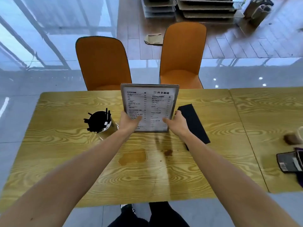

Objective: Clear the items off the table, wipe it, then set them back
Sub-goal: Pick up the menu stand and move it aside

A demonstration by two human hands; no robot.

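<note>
A framed menu card [148, 102] stands upright near the middle of the wooden table [65, 161]. My left hand [129, 122] grips its lower left edge and my right hand [176, 122] grips its lower right edge. Left of the menu stands a glass cup [105, 126] holding several black sticks and white packets. A flat black rectangular piece [195, 123] lies on the table just right of my right hand. Two brown liquid stains [133, 157] mark the table in front of the menu.
Two orange chairs [103, 63] stand at the table's far side. A second table [268, 122] joins on the right, carrying a dark wallet-like item [288, 163] and a blurred cup [293, 136]. Stacked trays [205, 9] and cardboard lie on the floor beyond.
</note>
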